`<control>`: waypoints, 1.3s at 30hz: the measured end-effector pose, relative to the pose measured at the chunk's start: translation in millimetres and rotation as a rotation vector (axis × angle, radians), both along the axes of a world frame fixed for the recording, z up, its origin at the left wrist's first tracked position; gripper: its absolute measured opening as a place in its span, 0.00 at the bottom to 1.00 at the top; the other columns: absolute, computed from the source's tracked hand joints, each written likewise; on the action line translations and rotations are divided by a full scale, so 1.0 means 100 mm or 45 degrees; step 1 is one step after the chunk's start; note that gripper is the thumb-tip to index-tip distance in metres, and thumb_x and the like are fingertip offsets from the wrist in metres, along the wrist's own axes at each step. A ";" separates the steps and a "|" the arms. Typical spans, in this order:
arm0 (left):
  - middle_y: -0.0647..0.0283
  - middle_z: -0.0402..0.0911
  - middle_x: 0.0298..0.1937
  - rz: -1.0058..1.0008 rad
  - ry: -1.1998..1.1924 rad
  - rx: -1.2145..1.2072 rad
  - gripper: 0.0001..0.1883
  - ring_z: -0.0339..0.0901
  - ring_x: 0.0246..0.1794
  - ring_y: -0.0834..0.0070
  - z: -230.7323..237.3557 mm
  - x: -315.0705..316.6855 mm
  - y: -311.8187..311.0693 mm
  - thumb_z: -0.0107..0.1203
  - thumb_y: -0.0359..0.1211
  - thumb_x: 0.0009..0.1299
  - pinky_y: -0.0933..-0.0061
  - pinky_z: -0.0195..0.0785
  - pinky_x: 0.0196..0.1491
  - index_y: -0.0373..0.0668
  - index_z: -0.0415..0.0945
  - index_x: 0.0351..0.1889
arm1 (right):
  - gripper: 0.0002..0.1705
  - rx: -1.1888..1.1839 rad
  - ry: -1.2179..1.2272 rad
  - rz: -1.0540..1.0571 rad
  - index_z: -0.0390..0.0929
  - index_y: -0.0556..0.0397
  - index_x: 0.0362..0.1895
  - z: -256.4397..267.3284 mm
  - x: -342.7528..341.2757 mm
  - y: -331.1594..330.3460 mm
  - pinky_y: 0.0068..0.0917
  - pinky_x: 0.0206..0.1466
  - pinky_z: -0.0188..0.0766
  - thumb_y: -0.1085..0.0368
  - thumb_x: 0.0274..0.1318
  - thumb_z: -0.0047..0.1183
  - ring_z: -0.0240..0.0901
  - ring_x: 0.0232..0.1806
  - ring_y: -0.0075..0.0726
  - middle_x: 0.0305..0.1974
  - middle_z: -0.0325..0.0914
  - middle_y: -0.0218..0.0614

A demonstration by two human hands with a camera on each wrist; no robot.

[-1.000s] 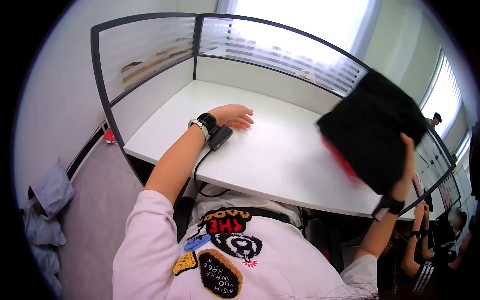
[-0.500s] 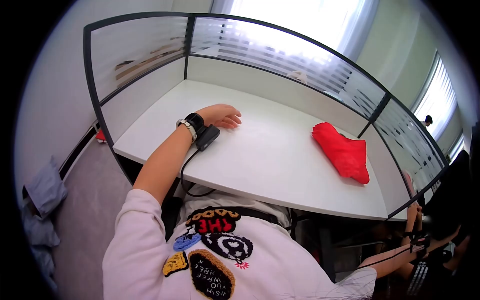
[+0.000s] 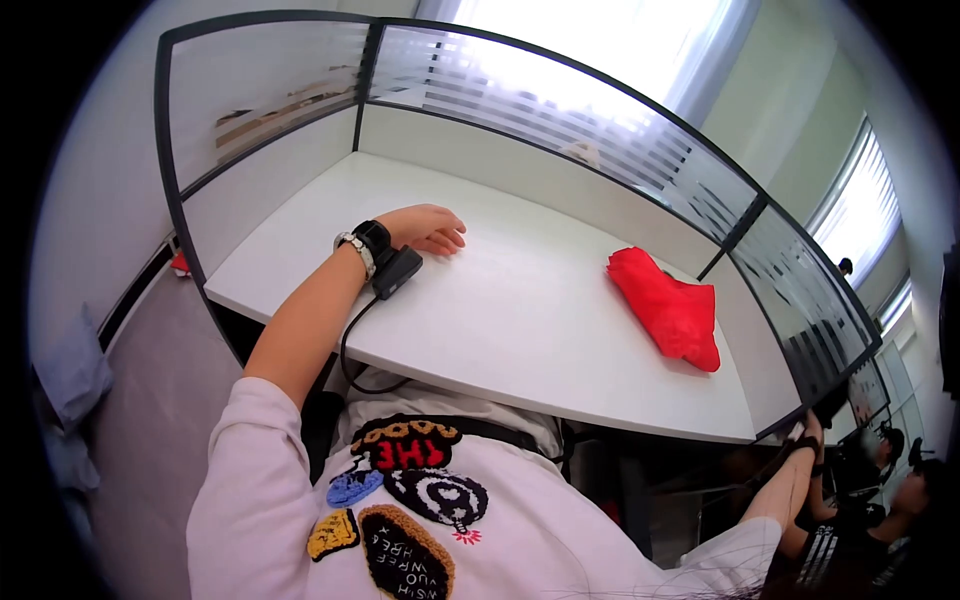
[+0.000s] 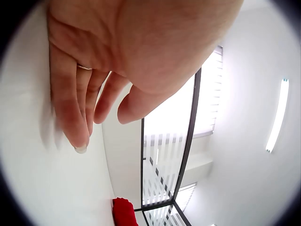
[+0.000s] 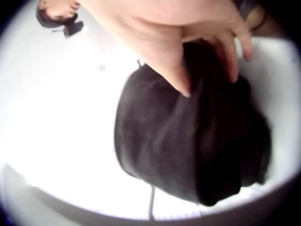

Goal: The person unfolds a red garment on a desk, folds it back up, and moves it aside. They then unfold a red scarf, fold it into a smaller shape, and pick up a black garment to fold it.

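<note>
A white shirt [image 3: 420, 575] with colourful patches fills the space at the desk's near edge. The left hand [image 3: 425, 227] is at the left part of the desk [image 3: 520, 310], its fingers loose and released. The desk's top is white and smooth, with a soft shine. Toward its right end lies a crumpled red cloth [image 3: 668, 310]. Past the desk's right corner, the right hand [image 5: 174, 28] grasps the top of a black cloth [image 5: 164, 132] between thumb and fingers (the pale background there is badly washed out). Grey floor [image 3: 165, 400] runs left of the desk. A dark-framed partition [image 3: 560, 165] rings the desk's back and sides; beyond stands a bright window [image 3: 570, 60].
</note>
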State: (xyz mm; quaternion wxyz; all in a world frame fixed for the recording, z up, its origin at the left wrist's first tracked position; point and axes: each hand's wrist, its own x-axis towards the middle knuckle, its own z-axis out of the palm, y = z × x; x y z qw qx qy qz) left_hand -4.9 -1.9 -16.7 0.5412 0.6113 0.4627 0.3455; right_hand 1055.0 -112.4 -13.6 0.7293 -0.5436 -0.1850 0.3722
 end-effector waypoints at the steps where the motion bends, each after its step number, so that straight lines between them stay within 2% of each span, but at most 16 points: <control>1: 0.60 0.81 0.50 -0.004 -0.003 0.000 0.20 0.81 0.43 0.79 0.00 0.00 0.01 0.48 0.41 0.79 0.81 0.78 0.49 0.35 0.73 0.59 | 0.33 -0.057 -0.017 -0.011 0.65 0.52 0.71 -0.05 0.07 -0.01 0.35 0.73 0.58 0.54 0.66 0.52 0.63 0.69 0.40 0.68 0.69 0.32; 4: 0.60 0.81 0.49 0.001 -0.002 -0.004 0.20 0.81 0.42 0.79 0.00 -0.01 -0.04 0.49 0.41 0.79 0.82 0.78 0.48 0.35 0.72 0.58 | 0.25 -0.046 -1.079 0.978 0.70 0.48 0.64 -0.07 0.81 -0.30 0.37 0.72 0.59 0.71 0.63 0.50 0.61 0.70 0.37 0.60 0.73 0.37; 6: 0.60 0.81 0.48 -0.004 0.009 0.005 0.20 0.81 0.42 0.80 0.02 0.00 -0.01 0.49 0.41 0.79 0.82 0.78 0.47 0.34 0.72 0.58 | 0.05 0.256 -1.096 0.613 0.79 0.51 0.43 -0.19 0.64 -0.21 0.38 0.44 0.80 0.69 0.64 0.55 0.81 0.38 0.32 0.37 0.82 0.34; 7: 0.60 0.81 0.48 -0.010 0.000 0.007 0.20 0.81 0.42 0.80 -0.01 -0.02 0.01 0.49 0.41 0.78 0.83 0.78 0.47 0.34 0.73 0.58 | 0.18 -0.004 -0.644 0.161 0.74 0.52 0.60 0.00 0.12 -0.20 0.34 0.44 0.76 0.68 0.68 0.49 0.78 0.39 0.36 0.45 0.81 0.37; 8: 0.60 0.81 0.48 -0.016 -0.010 0.009 0.20 0.81 0.41 0.81 -0.02 -0.01 0.01 0.50 0.42 0.78 0.83 0.78 0.47 0.34 0.73 0.58 | 0.10 0.195 -1.041 0.026 0.80 0.51 0.45 -0.05 0.07 -0.18 0.30 0.39 0.74 0.60 0.67 0.53 0.76 0.33 0.32 0.33 0.79 0.31; 10: 0.59 0.81 0.47 -0.015 -0.007 0.010 0.20 0.81 0.41 0.81 -0.01 -0.01 0.00 0.50 0.42 0.78 0.83 0.78 0.47 0.35 0.73 0.57 | 0.11 0.231 -0.546 -0.363 0.76 0.48 0.30 0.50 -0.50 -0.27 0.25 0.33 0.66 0.58 0.64 0.55 0.69 0.27 0.26 0.24 0.71 0.24; 12: 0.59 0.81 0.47 -0.005 -0.009 0.015 0.20 0.81 0.41 0.80 0.01 0.00 -0.05 0.49 0.41 0.78 0.83 0.78 0.48 0.35 0.73 0.57 | 0.15 0.431 -0.612 -0.724 0.70 0.47 0.25 0.92 -0.67 -0.23 0.24 0.28 0.58 0.56 0.61 0.56 0.62 0.22 0.23 0.21 0.67 0.22; 14: 0.60 0.81 0.48 -0.013 -0.022 0.006 0.20 0.81 0.42 0.80 0.01 0.00 -0.04 0.49 0.41 0.78 0.82 0.78 0.48 0.35 0.73 0.58 | 0.12 0.686 -1.140 -0.701 0.71 0.48 0.23 1.28 -0.80 -0.37 0.29 0.28 0.58 0.60 0.59 0.51 0.61 0.24 0.24 0.22 0.66 0.25; 16: 0.60 0.81 0.48 0.024 0.039 0.020 0.20 0.81 0.42 0.79 0.02 0.00 -0.04 0.49 0.41 0.77 0.82 0.78 0.49 0.35 0.73 0.58 | 0.13 0.675 -1.206 -1.279 0.77 0.55 0.30 1.66 -1.56 -0.34 0.33 0.36 0.68 0.59 0.62 0.50 0.71 0.30 0.30 0.29 0.74 0.30; 18: 0.60 0.81 0.49 0.005 0.039 0.014 0.20 0.81 0.42 0.79 0.00 -0.01 -0.01 0.50 0.41 0.77 0.81 0.78 0.50 0.36 0.73 0.58 | 0.17 0.635 -1.387 -1.400 0.79 0.60 0.40 1.91 -2.55 -0.43 0.34 0.48 0.73 0.57 0.64 0.51 0.76 0.41 0.34 0.38 0.80 0.35; 21: 0.60 0.82 0.48 -0.002 0.019 0.013 0.20 0.81 0.42 0.79 -0.02 -0.01 -0.01 0.51 0.41 0.77 0.81 0.78 0.49 0.36 0.74 0.57 | 0.10 0.881 -1.802 -1.013 0.79 0.56 0.46 2.11 -2.78 -0.16 0.28 0.47 0.73 0.65 0.66 0.51 0.76 0.40 0.31 0.37 0.79 0.33; 23: 0.59 0.82 0.48 -0.005 0.020 0.021 0.20 0.81 0.42 0.79 -0.01 -0.01 -0.01 0.52 0.42 0.76 0.81 0.78 0.48 0.36 0.74 0.56 | 0.10 0.662 -1.620 -0.249 0.79 0.54 0.47 2.06 -3.08 0.11 0.21 0.38 0.69 0.65 0.67 0.50 0.71 0.33 0.22 0.33 0.76 0.29; 24: 0.59 0.82 0.48 -0.001 0.012 0.031 0.20 0.81 0.42 0.79 -0.02 -0.01 -0.02 0.52 0.42 0.76 0.82 0.78 0.48 0.35 0.75 0.55 | 0.11 0.485 -1.726 -0.158 0.80 0.53 0.49 1.95 -3.71 0.07 0.16 0.32 0.64 0.63 0.69 0.49 0.67 0.30 0.16 0.30 0.73 0.26; 29: 0.59 0.82 0.47 -0.013 0.044 0.019 0.20 0.81 0.41 0.79 -0.01 0.00 0.00 0.51 0.42 0.77 0.83 0.78 0.48 0.35 0.74 0.56 | 0.34 -0.947 -1.912 0.942 0.74 0.58 0.59 1.34 -4.51 0.51 0.30 0.44 0.81 0.42 0.63 0.56 0.81 0.43 0.34 0.45 0.82 0.38; 32: 0.59 0.81 0.47 -0.017 0.037 0.011 0.20 0.80 0.42 0.80 0.02 0.02 -0.03 0.50 0.42 0.78 0.83 0.78 0.47 0.35 0.73 0.57 | 0.45 -1.170 -1.929 0.904 0.72 0.62 0.61 0.82 -4.55 0.86 0.37 0.47 0.83 0.37 0.53 0.65 0.82 0.46 0.39 0.50 0.81 0.44; 39: 0.61 0.82 0.47 -0.019 0.024 -0.020 0.19 0.80 0.39 0.81 -0.06 -0.01 0.04 0.49 0.40 0.78 0.83 0.77 0.45 0.34 0.73 0.58 | 0.41 -0.582 -1.736 1.047 0.77 0.58 0.58 0.47 -4.98 1.01 0.27 0.43 0.75 0.40 0.51 0.69 0.76 0.38 0.31 0.41 0.80 0.38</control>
